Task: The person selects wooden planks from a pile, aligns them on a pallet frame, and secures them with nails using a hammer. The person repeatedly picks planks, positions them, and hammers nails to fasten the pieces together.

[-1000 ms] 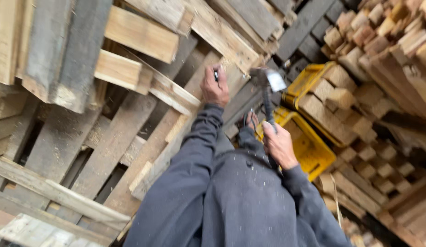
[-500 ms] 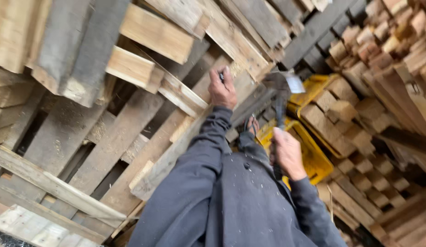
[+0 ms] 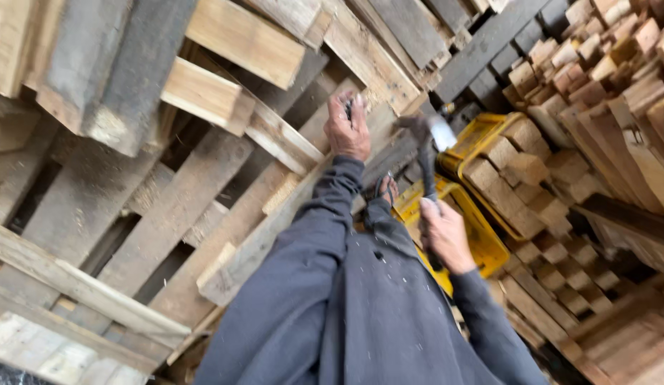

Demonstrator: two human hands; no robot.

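Note:
My left hand (image 3: 348, 128) reaches out against a weathered wooden pallet board (image 3: 378, 117), pinching a small dark thing, probably a nail, against the wood. My right hand (image 3: 446, 235) is shut on the dark handle of a hammer (image 3: 425, 153), whose metal head hovers, blurred, just to the right of my left hand. Both arms are in dark grey sleeves. My foot in a sandal (image 3: 382, 189) shows between the arms.
Stacked wooden pallets (image 3: 168, 178) fill the left and centre. Yellow plastic crates (image 3: 482, 228) holding wooden blocks (image 3: 517, 167) sit to the right. More blocks and planks are piled at the far right (image 3: 617, 85).
The hammer head has moved in closer to my left hand. My left hand stays on the board; the view has shifted slightly.

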